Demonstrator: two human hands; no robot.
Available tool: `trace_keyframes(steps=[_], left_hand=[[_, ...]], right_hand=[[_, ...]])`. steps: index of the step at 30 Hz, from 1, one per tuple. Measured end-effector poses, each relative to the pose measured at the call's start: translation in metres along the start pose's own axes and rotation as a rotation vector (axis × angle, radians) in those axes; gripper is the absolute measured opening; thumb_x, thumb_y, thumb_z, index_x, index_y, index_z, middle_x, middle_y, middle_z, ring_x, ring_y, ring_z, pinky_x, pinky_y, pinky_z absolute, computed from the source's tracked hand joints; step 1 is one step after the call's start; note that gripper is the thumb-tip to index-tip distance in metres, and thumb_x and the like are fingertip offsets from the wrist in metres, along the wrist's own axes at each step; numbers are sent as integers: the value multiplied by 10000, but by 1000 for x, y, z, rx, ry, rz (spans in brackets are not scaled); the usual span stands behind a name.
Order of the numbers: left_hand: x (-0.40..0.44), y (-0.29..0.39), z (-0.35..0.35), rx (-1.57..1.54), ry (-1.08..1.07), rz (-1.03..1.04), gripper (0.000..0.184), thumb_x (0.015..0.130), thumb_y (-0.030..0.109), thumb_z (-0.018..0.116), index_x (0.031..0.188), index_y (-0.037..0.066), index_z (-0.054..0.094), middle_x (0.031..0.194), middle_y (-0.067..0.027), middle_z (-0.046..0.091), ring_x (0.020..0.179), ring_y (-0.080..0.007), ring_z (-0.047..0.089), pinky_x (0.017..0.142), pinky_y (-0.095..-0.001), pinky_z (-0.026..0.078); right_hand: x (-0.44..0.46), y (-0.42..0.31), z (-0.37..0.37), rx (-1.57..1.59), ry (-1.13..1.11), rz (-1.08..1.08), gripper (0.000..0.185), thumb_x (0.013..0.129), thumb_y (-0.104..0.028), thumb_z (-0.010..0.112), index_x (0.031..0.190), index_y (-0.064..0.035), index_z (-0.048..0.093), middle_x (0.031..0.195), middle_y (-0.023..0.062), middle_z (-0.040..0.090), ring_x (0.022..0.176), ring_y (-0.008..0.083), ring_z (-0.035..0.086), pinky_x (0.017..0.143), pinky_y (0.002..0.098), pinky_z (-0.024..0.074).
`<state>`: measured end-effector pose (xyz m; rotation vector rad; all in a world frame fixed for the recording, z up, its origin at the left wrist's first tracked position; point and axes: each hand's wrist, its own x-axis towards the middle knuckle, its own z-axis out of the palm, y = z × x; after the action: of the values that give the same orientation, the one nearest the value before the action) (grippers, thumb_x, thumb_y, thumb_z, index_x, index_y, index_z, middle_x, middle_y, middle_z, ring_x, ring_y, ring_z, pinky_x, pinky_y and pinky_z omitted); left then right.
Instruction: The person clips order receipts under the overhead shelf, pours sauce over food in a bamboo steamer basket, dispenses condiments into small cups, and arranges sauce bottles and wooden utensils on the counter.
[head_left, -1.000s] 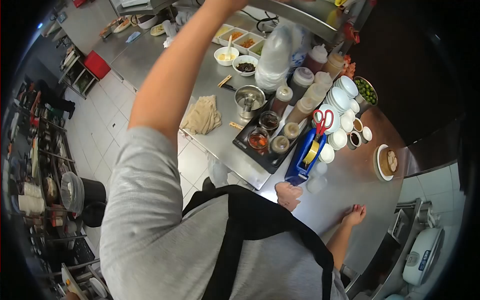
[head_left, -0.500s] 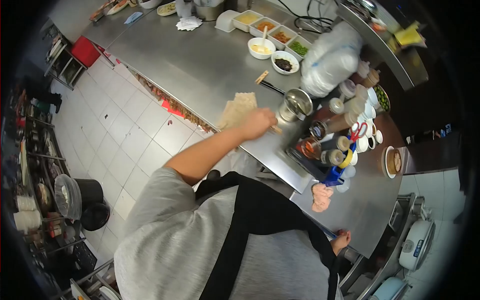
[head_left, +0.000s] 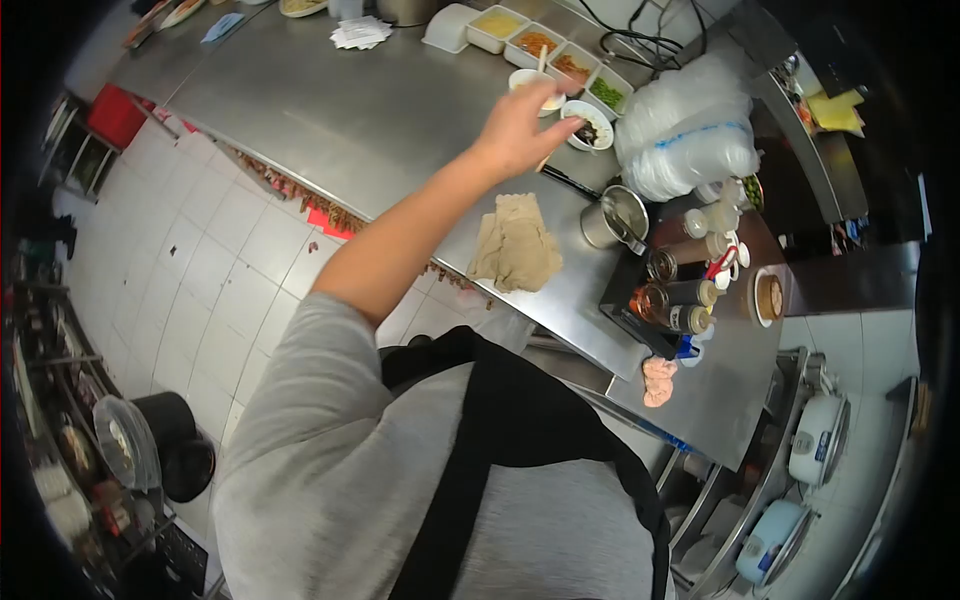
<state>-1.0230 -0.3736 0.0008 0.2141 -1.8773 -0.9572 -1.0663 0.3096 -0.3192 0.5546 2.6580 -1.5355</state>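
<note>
My left hand reaches over the counter with thumb and fingers apart, and I see nothing in it. Its blurred fingertips are above a white bowl with a spoon handle standing up in it. Beside the thumb is a second white bowl with dark contents, partly hidden by the hand. Below the wrist lies a folded beige cloth near the counter's front edge. A metal saucepan with a black handle stands to the cloth's right. My right hand is out of view.
White tubs of chopped food line the counter's back. Plastic-wrapped stacks stand right of them. A dark tray of sauce bottles is on the right, with a pink cloth in front. Bins stand on the floor at left.
My left hand has moved from the beige cloth up and away to the bowls, its fingers now spread. The cloth shows more fully. My right hand has gone out of view. The camera has shifted.
</note>
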Motion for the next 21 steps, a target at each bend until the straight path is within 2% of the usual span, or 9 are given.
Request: trace_keyframes(steps=[2,4,7,9,12,16,18,19,21], left_hand=[[29,73,-40,-282,231,508,568,724,266,751,1193,55,509,1028,-93,562,954,-217,535,881,-359,418],[34,151,-88,-553,476,691,431,813,333,649,1125,59,534,1070,-109,571,1012,-267,525,882,-409,423],[33,207,-137,-568,555,963,443,810,337,652,1129,57,528,1078,-116,562,1009,-268,524,880,-407,421],[34,229,-157,-532,542,1068,451,807,340,655,1132,57,524,1083,-121,556,1007,-269,524,879,-406,420],[34,254,-179,-459,483,1164,462,804,344,658,1137,55,517,1091,-129,547,1004,-271,523,877,-404,419],[29,284,-202,-326,387,1260,478,800,349,663,1143,54,509,1101,-139,534,1000,-273,522,874,-402,417],[25,297,-211,-245,358,1291,486,798,352,665,1146,53,505,1106,-144,528,998,-274,521,873,-401,416],[23,304,-215,-206,351,1304,490,797,353,666,1147,53,503,1109,-146,525,997,-274,521,872,-400,416],[19,315,-220,-128,342,1318,498,795,356,668,1150,52,498,1114,-151,519,995,-275,520,871,-399,415]], right_hand=[[-13,-11,2,33,-93,-17,80,898,-139,574,959,-88,580,752,14,571,600,114,555,467,241,416],[-27,-41,16,29,-87,-11,71,903,-123,561,937,-67,589,681,7,557,568,99,534,465,232,404],[-50,-101,30,47,-233,-219,88,901,-118,558,936,-42,587,665,10,548,566,87,520,474,233,408],[-71,-151,48,-34,-289,-274,116,890,-101,564,927,-1,609,653,25,568,577,77,529,514,224,440],[-109,-274,55,-102,-481,-503,99,860,-80,606,913,-13,655,660,20,599,602,79,565,574,246,477],[-144,-485,19,-182,-281,-1177,98,797,-80,644,852,0,657,742,60,633,675,132,588,630,266,468],[-154,-563,-8,-112,-210,-1467,99,802,-91,632,809,8,635,740,67,625,681,147,579,629,267,449],[-156,-596,-15,-50,-161,-1613,89,753,-69,643,820,-10,650,746,85,645,662,187,589,630,290,460],[-168,-659,-21,-28,-113,-1814,81,757,-39,623,816,16,628,752,93,627,655,171,580,617,271,456]])
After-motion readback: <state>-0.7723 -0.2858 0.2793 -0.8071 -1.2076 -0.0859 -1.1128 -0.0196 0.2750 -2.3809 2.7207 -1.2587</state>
